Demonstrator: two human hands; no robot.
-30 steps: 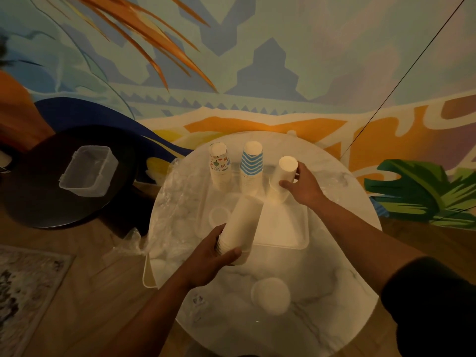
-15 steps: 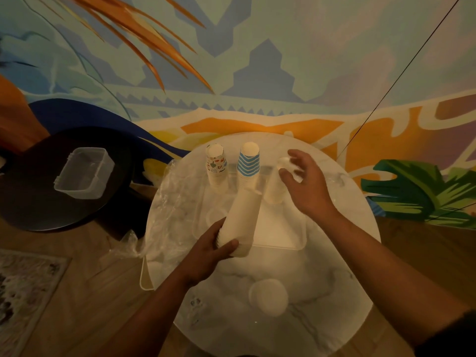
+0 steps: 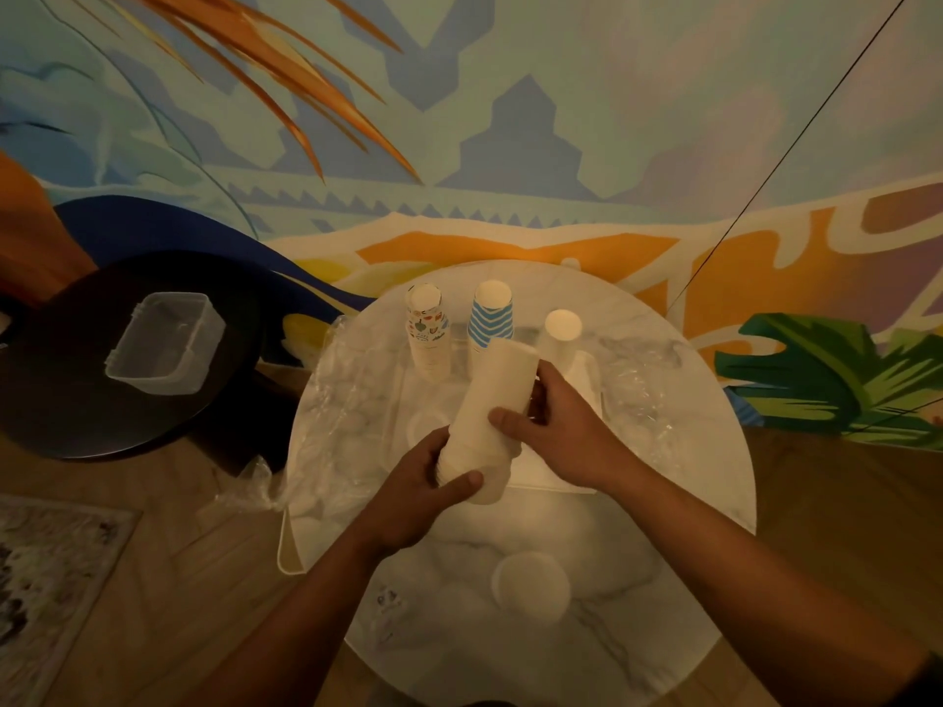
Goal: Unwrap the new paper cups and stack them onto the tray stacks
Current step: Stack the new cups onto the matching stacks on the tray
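Note:
A tilted stack of plain white paper cups (image 3: 497, 395) is held over the white tray (image 3: 553, 479) on the round marble table. My left hand (image 3: 423, 494) grips its lower end. My right hand (image 3: 556, 426) grips its middle from the right, thumb across the front. On the tray's far side stand three upside-down stacks: a patterned stack (image 3: 427, 329), a blue-striped stack (image 3: 491, 316) and a plain white stack (image 3: 562, 331).
Clear plastic wrap (image 3: 326, 400) lies crumpled on the table's left side and some (image 3: 638, 395) on the right. A single white cup (image 3: 530, 586) lies near the front edge. A black round side table (image 3: 66, 390) at left holds a clear plastic box (image 3: 166, 341).
My right hand left the plain white stack on the tray and came back to grip the stack held in my left hand. That stack stayed tilted over the tray.

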